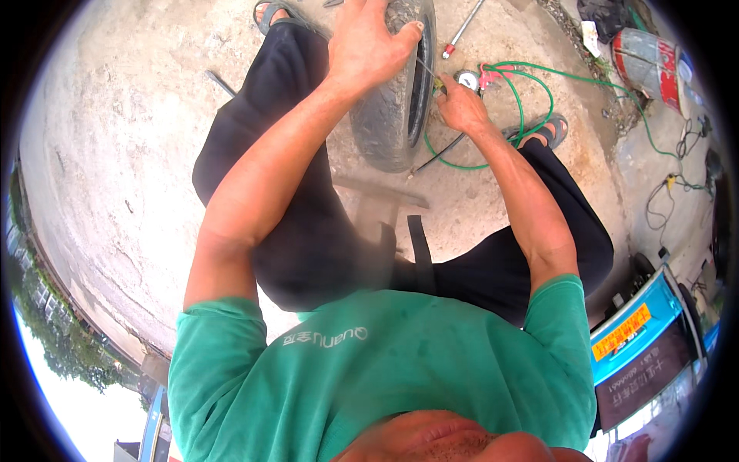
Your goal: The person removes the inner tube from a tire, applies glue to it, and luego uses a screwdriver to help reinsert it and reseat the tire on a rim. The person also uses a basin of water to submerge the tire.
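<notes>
A worn, dusty, dark grey rubber tyre [381, 127] is standing up on its edge on the rough, pale, sandy-brown ground [115, 123]. It is sitting between the person's two legs, and its far end is running out past the top edge of the view. The wide outside is looking scuffed and smooth, with pale dust rubbed into it. The side by the right hand is showing a black rim around a dark, hollow inside.

The person's bare left hand [366, 46] is lying on the tyre. Its thumb is sticking out away from the other fingers and pointing over the hollow side. The other fingertips are going out of view, so I cannot tell whether they are gripping.

The person's bare right hand [464, 108] is holding a thin metal tool with a small yellow handle [439, 83]. Its fingers are closing around that handle, and the thin metal part is reaching to the tyre's open side. I cannot tell if the tip is touching.

Just beside that hand, a round gauge with a white face [467, 79] is lying near a looping, thin green hose [551, 100]. A long silver metal bar with a red end [465, 28] is lying farther up.
</notes>
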`<state>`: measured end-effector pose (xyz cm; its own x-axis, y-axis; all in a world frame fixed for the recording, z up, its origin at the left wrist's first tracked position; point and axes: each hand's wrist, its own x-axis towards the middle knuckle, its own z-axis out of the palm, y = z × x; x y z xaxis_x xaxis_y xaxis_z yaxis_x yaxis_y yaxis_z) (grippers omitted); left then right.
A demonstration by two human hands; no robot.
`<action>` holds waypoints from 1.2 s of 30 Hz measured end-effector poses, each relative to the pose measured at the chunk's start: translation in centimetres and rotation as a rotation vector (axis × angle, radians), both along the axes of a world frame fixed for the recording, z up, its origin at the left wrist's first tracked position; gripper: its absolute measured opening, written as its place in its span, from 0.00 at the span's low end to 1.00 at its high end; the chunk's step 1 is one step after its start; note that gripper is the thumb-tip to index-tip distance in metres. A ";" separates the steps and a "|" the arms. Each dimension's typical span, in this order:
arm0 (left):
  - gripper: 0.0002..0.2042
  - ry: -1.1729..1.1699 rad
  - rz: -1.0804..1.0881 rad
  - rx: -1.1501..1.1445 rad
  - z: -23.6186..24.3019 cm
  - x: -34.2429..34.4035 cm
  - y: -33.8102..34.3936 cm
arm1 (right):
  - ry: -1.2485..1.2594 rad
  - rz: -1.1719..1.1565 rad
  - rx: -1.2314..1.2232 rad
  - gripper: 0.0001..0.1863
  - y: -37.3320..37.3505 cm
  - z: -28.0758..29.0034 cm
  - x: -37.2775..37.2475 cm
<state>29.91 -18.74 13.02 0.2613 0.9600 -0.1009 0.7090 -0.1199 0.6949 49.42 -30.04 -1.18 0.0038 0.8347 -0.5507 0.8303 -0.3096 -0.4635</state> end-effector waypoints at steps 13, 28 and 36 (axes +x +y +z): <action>0.34 0.053 -0.044 0.092 -1.3 0.5 -1.2 | -0.129 0.274 -0.357 0.23 0.3 -4.3 -4.0; 0.30 -0.003 -0.056 0.165 -2.0 0.7 -1.4 | -0.193 0.045 -0.023 0.18 1.4 -1.7 -2.2; 0.29 0.016 -0.064 0.156 -1.8 1.3 -1.5 | -0.394 0.438 -0.114 0.13 2.8 -2.5 -3.7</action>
<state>31.23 -20.22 11.21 0.3215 0.9459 0.0433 0.7075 -0.2703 0.6529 45.71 -27.27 -3.72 -0.1051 0.7403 -0.6640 0.9944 0.0702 -0.0791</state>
